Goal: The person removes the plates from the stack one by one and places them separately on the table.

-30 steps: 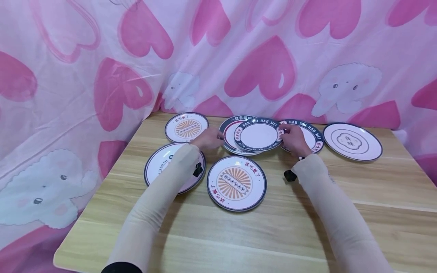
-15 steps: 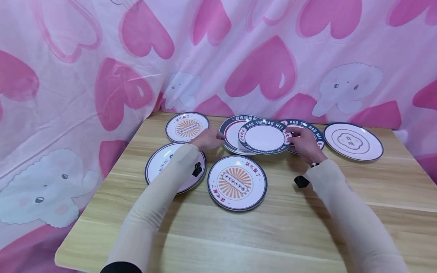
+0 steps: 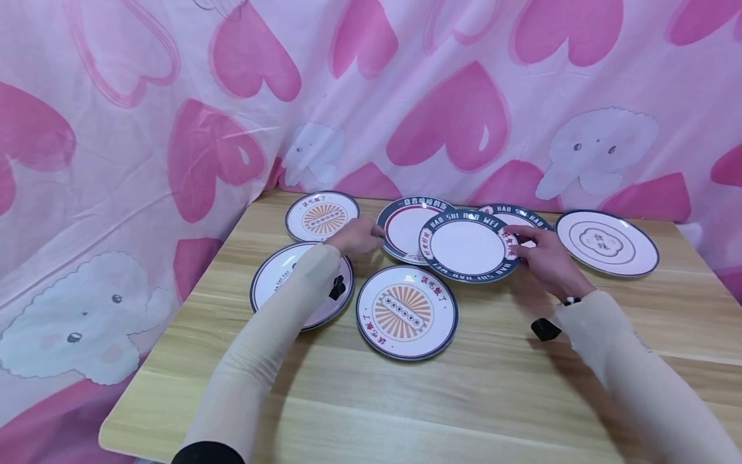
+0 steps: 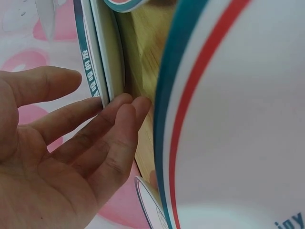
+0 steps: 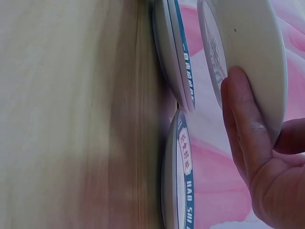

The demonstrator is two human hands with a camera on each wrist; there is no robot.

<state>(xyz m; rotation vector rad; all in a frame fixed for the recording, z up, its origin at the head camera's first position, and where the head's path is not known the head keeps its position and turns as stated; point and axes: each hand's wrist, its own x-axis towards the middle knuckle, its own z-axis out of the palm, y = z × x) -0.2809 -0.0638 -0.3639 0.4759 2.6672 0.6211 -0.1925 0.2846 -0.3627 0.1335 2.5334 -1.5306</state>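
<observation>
My right hand [image 3: 551, 261] pinches the right rim of a white plate [image 3: 466, 248] with a dark blue lettered border, thumb on top and fingers beneath. The right wrist view shows this plate's pale underside [image 5: 259, 52], raised off the table. My left hand [image 3: 356, 236] is at the left edge of a red-ringed plate [image 3: 402, 229], which the held plate partly overlaps in the head view. In the left wrist view, two nested plates [image 4: 102, 52] stand there; my fingertips [image 4: 125, 98] are at their rim, loosely bent, with the thumb apart.
A second blue-bordered plate [image 3: 518, 216] lies behind the held one, with a plate with a flower-shaped emblem [image 3: 605, 241] at far right. Sunburst plates lie at back left [image 3: 321, 214] and front middle [image 3: 407, 312]. My left forearm crosses another plate [image 3: 272, 277].
My right hand has lifted the blue-bordered plate away from over the red-ringed one, bringing it right and toward me. The left hand has stayed by the red-ringed plate.
</observation>
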